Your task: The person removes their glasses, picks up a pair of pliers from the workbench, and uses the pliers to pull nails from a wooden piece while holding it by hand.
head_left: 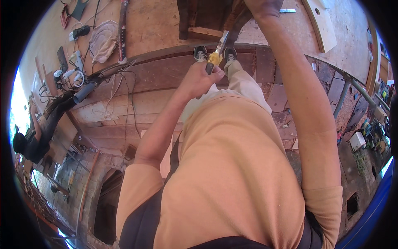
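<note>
My left hand [202,80] is closed around the black handle of a yellow-and-black utility knife [214,58]. Its metal end points up and away, overlapping the front edge of a dark wooden piece of furniture [205,32] on the workbench. That piece has a hollow, framed underside or inside, and the top of the picture cuts it off. My right hand [265,6] is at the upper edge, by the right side of the dark wood. Its fingers are out of the picture, so their grip does not show.
On the bench [153,25] lie a crumpled pale cloth [104,40], a speckled bar [122,33] and a small silver object [287,10]. Power strips and cables [76,62] crowd the left edge. A pale board [321,25] lies right. Another person [35,133] in dark clothes is far left.
</note>
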`<state>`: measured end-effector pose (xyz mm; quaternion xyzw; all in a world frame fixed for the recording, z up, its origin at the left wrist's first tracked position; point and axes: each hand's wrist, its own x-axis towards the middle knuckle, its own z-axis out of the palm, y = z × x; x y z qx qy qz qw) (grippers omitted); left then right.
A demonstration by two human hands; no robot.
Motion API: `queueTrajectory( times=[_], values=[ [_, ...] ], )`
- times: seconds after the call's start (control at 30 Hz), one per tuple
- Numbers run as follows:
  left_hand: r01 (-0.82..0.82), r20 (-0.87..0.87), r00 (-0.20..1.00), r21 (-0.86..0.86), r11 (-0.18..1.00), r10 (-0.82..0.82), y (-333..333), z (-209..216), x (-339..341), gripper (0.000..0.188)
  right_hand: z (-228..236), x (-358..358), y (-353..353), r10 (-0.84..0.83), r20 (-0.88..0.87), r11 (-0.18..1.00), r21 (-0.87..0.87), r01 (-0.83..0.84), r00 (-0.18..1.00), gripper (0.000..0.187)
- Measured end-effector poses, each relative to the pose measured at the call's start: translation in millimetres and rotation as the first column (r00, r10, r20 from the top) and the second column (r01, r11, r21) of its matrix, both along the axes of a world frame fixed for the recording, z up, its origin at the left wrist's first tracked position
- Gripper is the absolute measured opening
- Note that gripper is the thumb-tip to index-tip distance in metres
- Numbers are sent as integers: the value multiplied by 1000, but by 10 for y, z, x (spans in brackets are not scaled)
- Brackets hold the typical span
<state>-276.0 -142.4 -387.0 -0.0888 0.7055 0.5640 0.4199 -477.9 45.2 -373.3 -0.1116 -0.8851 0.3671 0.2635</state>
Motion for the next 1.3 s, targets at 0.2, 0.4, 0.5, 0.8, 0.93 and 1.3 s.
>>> queueTrajectory(
  times=[0.2, 0.4, 0.5, 0.8, 0.93, 1.3],
  values=[
    [-23, 143, 989, -22, 1000, 26, 57, 206, -231, 29, 35, 9, -16, 66, 35, 978, -199, -57, 997, 46],
    [15, 246, 969, -30, 999, -8, 70, 333, -370, 28, -9, -10, -27, 12, 29, 990, -139, -7, 1000, 52],
    [-41, 313, 949, -4, 999, 41, 94, 408, -484, 32, 44, 21, -40, 86, 48, 962, -265, -71, 995, 55],
    [-46, 361, 930, -79, 996, 71, 196, 421, -469, 33, -11, 15, -39, 41, 27, 980, -198, -35, 999, 57],
    [136, 104, 988, -221, 966, -115, 218, 217, -227, 32, 26, 3, -48, 51, 30, 971, -235, -43, 998, 58],
    [107, 42, 994, -74, 991, -104, -116, -60, -135, 27, 24, 34, -50, 62, -2, 977, -206, -61, 998, 60]
  ],
)
